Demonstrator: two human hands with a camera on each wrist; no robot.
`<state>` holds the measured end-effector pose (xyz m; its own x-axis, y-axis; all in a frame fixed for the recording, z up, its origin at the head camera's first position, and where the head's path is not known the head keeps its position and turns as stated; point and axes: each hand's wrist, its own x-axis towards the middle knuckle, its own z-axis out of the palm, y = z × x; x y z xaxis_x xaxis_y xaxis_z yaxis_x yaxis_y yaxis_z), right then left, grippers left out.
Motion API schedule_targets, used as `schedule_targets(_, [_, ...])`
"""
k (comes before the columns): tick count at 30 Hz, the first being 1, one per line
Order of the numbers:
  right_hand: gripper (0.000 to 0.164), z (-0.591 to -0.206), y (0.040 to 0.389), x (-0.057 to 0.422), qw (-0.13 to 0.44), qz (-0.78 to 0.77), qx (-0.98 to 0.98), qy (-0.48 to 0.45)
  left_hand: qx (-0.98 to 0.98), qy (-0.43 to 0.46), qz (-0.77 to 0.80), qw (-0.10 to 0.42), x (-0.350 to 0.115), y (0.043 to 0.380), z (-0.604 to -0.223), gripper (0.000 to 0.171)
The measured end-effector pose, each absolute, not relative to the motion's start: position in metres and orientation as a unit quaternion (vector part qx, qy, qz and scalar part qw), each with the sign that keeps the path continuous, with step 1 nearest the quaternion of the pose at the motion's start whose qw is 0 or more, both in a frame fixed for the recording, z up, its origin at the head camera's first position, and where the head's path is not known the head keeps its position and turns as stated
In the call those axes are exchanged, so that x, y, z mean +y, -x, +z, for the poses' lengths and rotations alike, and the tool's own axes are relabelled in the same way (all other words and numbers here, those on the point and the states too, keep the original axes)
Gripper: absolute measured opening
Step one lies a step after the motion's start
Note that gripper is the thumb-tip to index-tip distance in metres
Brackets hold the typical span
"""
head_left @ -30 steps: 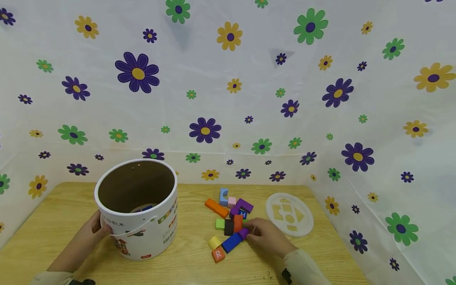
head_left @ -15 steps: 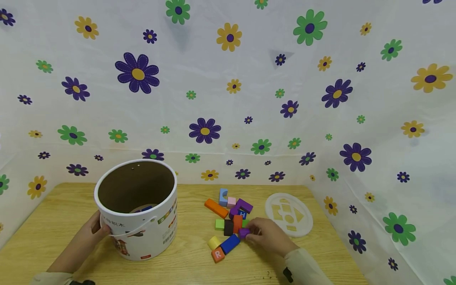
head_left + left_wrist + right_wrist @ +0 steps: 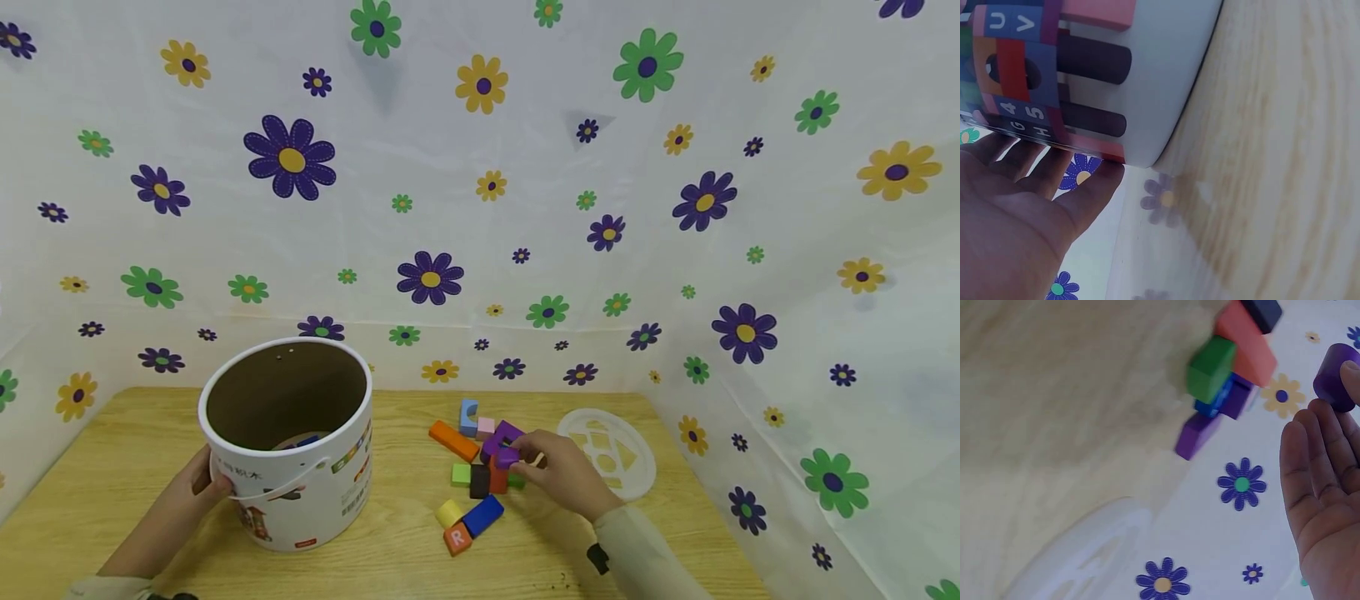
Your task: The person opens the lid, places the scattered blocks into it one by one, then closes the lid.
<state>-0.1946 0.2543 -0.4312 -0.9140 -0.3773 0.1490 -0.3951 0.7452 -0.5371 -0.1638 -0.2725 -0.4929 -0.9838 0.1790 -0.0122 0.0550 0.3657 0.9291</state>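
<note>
My right hand point(image 3: 564, 473) pinches a purple cylinder block point(image 3: 1336, 377) between thumb and fingertips, raised above the loose blocks. Under and around it lie a red-orange block point(image 3: 498, 480), a black block point(image 3: 480, 482), a green block point(image 3: 1211, 370) and a purple arch block point(image 3: 510, 432), partly hidden. At the left, my left hand point(image 3: 187, 498) rests against the side of a white bucket point(image 3: 330, 500) that stands upright. In the left wrist view, the fingers reach out nearly straight and touch the bucket's printed wall. Some blocks show at the bottom inside the bucket.
A white lid point(image 3: 637, 475) with shaped cutouts lies right of the blocks. Nearer lie a blue block point(image 3: 483, 516), a yellow block point(image 3: 450, 512) and an orange R block point(image 3: 457, 539). An orange bar point(image 3: 453, 441) lies farther back. Flowered sheeting point(image 3: 420, 167) stands behind the table.
My right hand has drawn the purple cylinder block away from the blue block's end and lifted it up and back over the red-orange block. The left hand and bucket have stayed put.
</note>
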Motion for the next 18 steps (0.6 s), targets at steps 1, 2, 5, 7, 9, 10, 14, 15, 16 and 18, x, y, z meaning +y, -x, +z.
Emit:
schedule_targets(1, [0.015,-0.428,0.195,0.252,0.018,0.292,-0.934,-0.206,0.825,-0.070,0.558,0.057,-0.272,0.164,-0.493,0.085])
schedule_targets(2, [0.017,-0.425,0.195,0.251,0.022,0.291,-0.934,-0.205,0.826,-0.070,0.557,0.057,-0.272,0.164,-0.493,0.086])
schedule_targets(5, [0.020,-0.416,0.197,0.244,0.029,0.292,-0.933,-0.206,0.831,-0.072,0.549,0.053,-0.271,0.165,-0.493,0.086])
schedule_targets(7, [0.021,-0.411,0.198,0.239,0.039,0.295,-0.931,-0.211,0.833,-0.074,0.546,0.051,-0.272,0.165,-0.494,0.086])
schedule_targets(9, [0.021,-0.406,0.200,0.234,0.050,0.300,-0.928,-0.216,0.834,-0.078,0.544,0.044,-0.272,0.165,-0.495,0.085])
schedule_targets(10, [0.021,-0.403,0.200,0.232,0.056,0.302,-0.926,-0.220,0.834,-0.080,0.544,0.042,-0.272,0.165,-0.495,0.084])
schedule_targets(14, [0.022,-0.396,0.202,0.222,0.075,0.306,-0.920,-0.233,0.829,-0.085,0.551,0.038,-0.274,0.165,-0.496,0.083])
schedule_targets(15, [0.022,-0.395,0.203,0.221,0.078,0.306,-0.919,-0.236,0.828,-0.085,0.552,0.040,-0.274,0.165,-0.496,0.084])
schedule_targets(16, [0.022,-0.394,0.203,0.219,0.080,0.308,-0.918,-0.239,0.828,-0.084,0.553,0.042,-0.274,0.165,-0.496,0.084])
schedule_targets(18, [0.022,-0.391,0.203,0.215,0.080,0.311,-0.916,-0.242,0.829,-0.080,0.552,0.046,-0.274,0.165,-0.496,0.085])
